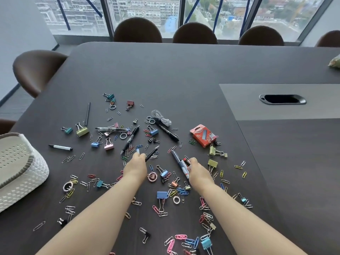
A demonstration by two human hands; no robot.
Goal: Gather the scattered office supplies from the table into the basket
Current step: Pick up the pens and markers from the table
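Paper clips, binder clips, rings and pens lie scattered over the dark table (184,70). My left hand (135,166) grips a black pen (152,153) together with a blue-tipped pen (137,150), both lifted at the fingertips. My right hand (199,172) closes on a red-and-black marker (186,161), beside a grey-white pen (181,166) lying on the table. The white woven basket (27,179) stands at the left edge, well away from both hands.
A red staple box (203,135) lies right of centre, a coiled white cable (161,117) and black markers (168,132) lie further back. A grey panel with a cable slot (282,99) is at the right. Brown chairs (138,30) ring the table.
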